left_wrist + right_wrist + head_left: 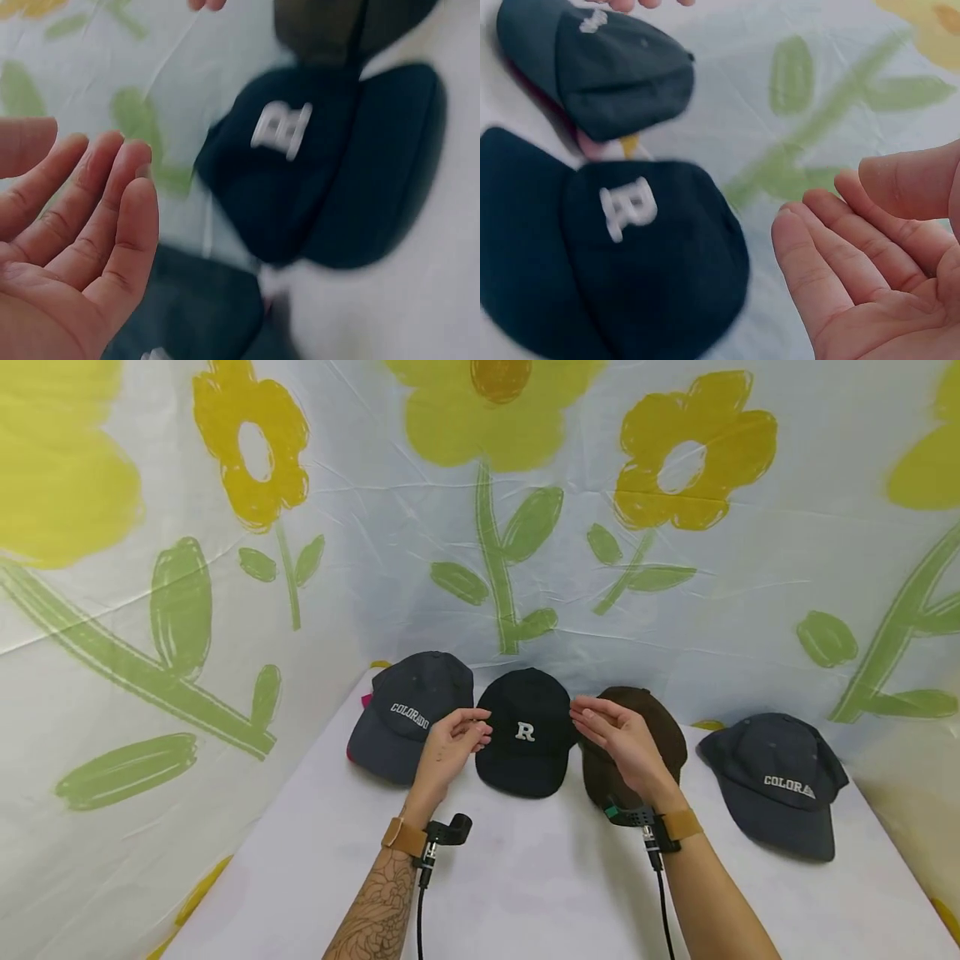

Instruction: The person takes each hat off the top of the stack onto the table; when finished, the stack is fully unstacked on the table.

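4 caps [525, 703] lie in a row on the table [517, 885], with a backdrop [390, 543] behind them.

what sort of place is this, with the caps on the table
Probably a makeshift recording booth rather than a shop: flower-print sheeting stands behind and beside a white table bearing four caps, and the person has wrist cameras.

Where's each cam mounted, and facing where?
Head: head-worn, facing forward and down at left hand, right hand, forearms and black fabric cap with white R.
Left wrist: wrist-worn, facing past left hand toward the cap; right fingertips show.
Right wrist: wrist-worn, facing past right hand toward the cap; left fingertips show.
Wrist views share that cap and yellow-flowered white backdrop.
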A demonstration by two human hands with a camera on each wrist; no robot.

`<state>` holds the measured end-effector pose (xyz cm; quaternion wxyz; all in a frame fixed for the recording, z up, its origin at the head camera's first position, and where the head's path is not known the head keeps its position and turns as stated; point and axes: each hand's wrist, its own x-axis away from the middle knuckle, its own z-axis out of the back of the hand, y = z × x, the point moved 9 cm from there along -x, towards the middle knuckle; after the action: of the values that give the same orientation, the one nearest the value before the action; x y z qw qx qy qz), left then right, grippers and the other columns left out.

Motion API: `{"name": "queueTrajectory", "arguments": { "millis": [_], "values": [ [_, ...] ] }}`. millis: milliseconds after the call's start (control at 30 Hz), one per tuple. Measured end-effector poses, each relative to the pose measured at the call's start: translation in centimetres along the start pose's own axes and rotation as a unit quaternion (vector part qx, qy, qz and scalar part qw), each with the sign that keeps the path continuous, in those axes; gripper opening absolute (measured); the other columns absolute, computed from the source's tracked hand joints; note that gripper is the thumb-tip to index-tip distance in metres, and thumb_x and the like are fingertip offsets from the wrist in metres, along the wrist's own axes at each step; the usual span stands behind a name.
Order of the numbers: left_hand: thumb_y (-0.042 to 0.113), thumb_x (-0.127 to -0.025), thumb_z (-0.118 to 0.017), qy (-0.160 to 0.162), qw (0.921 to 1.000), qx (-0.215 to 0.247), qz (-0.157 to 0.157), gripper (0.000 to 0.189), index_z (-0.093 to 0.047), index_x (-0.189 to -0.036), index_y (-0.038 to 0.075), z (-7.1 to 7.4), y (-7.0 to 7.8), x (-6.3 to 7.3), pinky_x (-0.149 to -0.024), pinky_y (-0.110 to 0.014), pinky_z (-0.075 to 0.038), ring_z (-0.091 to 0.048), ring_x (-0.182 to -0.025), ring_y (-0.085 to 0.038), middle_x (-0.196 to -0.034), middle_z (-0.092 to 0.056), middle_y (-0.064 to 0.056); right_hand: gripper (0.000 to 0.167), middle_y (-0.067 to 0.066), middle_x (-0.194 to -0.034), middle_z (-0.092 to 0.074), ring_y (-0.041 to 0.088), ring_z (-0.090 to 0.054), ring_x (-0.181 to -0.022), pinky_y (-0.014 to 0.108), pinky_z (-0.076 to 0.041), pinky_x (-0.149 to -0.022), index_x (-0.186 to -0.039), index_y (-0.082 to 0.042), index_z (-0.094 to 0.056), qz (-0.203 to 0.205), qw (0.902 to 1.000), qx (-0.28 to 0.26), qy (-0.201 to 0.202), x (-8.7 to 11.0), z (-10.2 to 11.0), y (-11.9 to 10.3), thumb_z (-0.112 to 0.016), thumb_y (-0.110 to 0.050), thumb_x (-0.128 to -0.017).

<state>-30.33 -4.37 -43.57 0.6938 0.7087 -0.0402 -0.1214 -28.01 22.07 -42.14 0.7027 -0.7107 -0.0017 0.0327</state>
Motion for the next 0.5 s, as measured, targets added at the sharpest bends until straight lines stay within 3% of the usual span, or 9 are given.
{"name": "queueTrajectory", "arguments": {
  "millis": [167,300,500],
  "values": [
    [0.01,-0.1,-0.063,0.041,0.9989,-0.021,0.009,0.022,-0.069,-0.121,0.006,3.8,0.0,0.6,-0.082,-0.024,-0.059,-0.071,-0.099,-0.032,-0.108,-0.072,-0.019,0.042,0.018,-0.144,-0.057,0.025,-0.057,-0.134,0.025,-0.05,-0.103,-0.142,0.004,-0.052,-0.011,0.9997,0.006,-0.022,-1.2,-2.5,0.5,-0.056,-0.015,-0.105],
    [0.009,-0.101,-0.061,0.062,0.9974,-0.03,0.02,0.026,-0.065,-0.125,0.001,6.8,-0.1,1.2,-0.08,-0.02,-0.058,-0.07,-0.1,-0.032,-0.112,-0.07,-0.024,0.041,0.018,-0.144,-0.057,0.028,-0.056,-0.135,0.027,-0.05,-0.103,-0.142,0.002,-0.053,-0.017,0.9992,0.011,-0.035,-2.0,-4.0,0.7,-0.056,-0.016,-0.105],
    [0.012,-0.102,-0.06,0.092,0.9939,-0.046,0.038,0.031,-0.062,-0.129,-0.002,10.6,-1.0,1.1,-0.083,-0.024,-0.058,-0.069,-0.101,-0.029,-0.118,-0.067,-0.028,0.042,0.019,-0.145,-0.057,0.011,-0.064,-0.123,0.032,-0.049,-0.106,-0.143,0.005,-0.05,-0.035,0.9985,0.008,-0.042,-3.2,-5.2,1.8,-0.055,-0.014,-0.105]
  ]
}}
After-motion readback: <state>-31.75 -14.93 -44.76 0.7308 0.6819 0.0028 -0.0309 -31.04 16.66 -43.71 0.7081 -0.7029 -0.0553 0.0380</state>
